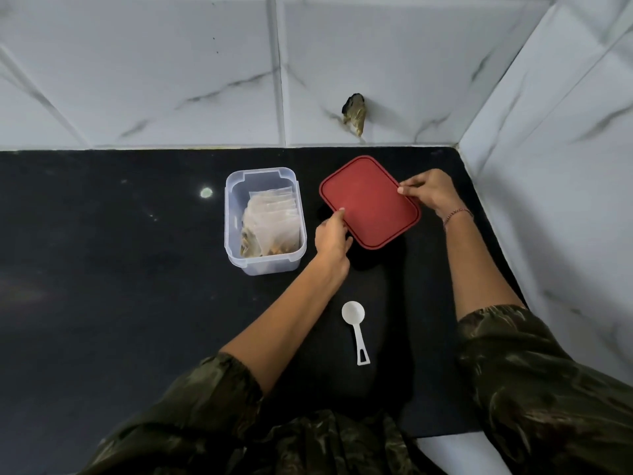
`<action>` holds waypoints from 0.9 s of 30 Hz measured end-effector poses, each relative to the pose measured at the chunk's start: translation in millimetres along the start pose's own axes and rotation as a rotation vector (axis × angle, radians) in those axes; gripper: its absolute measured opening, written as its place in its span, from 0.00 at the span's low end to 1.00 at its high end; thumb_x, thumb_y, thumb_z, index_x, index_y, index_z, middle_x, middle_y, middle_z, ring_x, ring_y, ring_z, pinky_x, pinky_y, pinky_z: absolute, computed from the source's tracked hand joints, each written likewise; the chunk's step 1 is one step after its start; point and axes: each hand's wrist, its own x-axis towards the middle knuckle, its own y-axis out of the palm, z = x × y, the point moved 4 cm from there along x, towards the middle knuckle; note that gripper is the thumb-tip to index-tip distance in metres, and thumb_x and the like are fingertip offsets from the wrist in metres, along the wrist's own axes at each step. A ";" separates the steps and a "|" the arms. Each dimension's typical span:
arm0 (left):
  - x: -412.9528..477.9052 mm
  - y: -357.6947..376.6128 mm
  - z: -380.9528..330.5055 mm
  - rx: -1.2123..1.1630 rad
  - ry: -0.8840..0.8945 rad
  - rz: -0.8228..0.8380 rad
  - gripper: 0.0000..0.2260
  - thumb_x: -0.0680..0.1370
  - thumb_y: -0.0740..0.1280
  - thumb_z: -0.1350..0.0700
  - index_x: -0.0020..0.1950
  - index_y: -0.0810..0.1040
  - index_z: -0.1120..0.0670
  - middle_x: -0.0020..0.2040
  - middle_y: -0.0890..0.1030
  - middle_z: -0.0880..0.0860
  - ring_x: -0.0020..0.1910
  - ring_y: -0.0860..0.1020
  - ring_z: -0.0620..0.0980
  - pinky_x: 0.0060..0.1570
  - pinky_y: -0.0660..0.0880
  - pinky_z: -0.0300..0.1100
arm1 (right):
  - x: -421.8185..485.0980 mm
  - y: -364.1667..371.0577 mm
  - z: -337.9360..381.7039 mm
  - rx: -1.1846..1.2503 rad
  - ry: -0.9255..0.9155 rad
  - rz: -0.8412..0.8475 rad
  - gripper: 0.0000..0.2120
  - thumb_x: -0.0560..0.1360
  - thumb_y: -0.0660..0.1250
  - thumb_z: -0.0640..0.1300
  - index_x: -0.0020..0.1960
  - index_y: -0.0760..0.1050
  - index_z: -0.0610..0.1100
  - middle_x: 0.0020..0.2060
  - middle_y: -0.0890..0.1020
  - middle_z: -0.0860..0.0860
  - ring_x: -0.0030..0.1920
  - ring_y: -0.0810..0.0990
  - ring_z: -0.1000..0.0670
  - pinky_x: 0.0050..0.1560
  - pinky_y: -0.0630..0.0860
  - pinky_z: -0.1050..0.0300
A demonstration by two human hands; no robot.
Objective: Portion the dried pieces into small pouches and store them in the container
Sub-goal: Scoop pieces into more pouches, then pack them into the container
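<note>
Clear plastic container (233,234) on black counter (102,269), open, standing left of centre. Inside, small transparent pouches (274,217) packed upright in a row toward the right wall, brownish dried pieces (274,250) visible at their bottoms; exact pouch count impossible to tell through the overlapping film, several at least. Left part of the container's floor bare.

Red lid (370,204), rectangular with rounded corners, just right of the container and not touching it, turned at an angle and held at two opposite edges. Left hand (332,238) closed on the lid's near-left edge, thumb on top, fingers tucked beneath. Right hand (430,193) pinching the far-right edge, thumb on top, other fingers curled behind. Thread bracelet (457,214) on the right wrist. Whether the lid's near corner rests on the counter or hangs above it: cannot tell.

White measuring scoop (356,330) lying flat on the counter between the forearms, bowl away from the person, handle toward them, well apart from lid and container.

Counter glossy, dark, with one round light reflection (206,192) left of the container. White marble-veined tiled walls (171,80) behind and to the right, meeting in a corner. Dark ragged hole (355,113) in the back wall above the lid. Dark patterned sleeves (548,389) pushed up past the elbows.

Count: one container, one lid, one scoop, two hands.
</note>
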 end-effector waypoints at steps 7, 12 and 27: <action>-14.3 -10.3 -57.1 0.095 0.202 -0.021 0.10 0.82 0.58 0.54 0.44 0.75 0.52 0.41 0.78 0.47 0.42 0.76 0.42 0.43 0.71 0.36 | -23.0 -11.6 28.8 0.388 -0.108 -0.033 0.15 0.71 0.71 0.34 0.57 0.77 0.34 0.39 0.79 0.51 0.37 0.76 0.58 0.37 0.72 0.71; -28.8 -23.0 -97.7 0.169 0.361 -0.043 0.22 0.84 0.51 0.46 0.59 0.79 0.57 0.53 0.81 0.51 0.54 0.78 0.46 0.62 0.70 0.43 | -39.0 -5.6 70.8 0.580 -0.229 -0.180 0.07 0.71 0.72 0.38 0.48 0.79 0.44 0.42 0.81 0.48 0.38 0.80 0.58 0.43 0.76 0.67; -22.9 -112.5 -149.2 -0.006 0.481 -0.140 0.07 0.80 0.64 0.60 0.49 0.80 0.60 0.42 0.81 0.54 0.42 0.80 0.49 0.40 0.78 0.40 | -66.8 87.8 121.7 0.520 -0.233 -0.002 0.09 0.74 0.69 0.42 0.53 0.81 0.41 0.49 0.84 0.48 0.50 0.81 0.54 0.57 0.77 0.59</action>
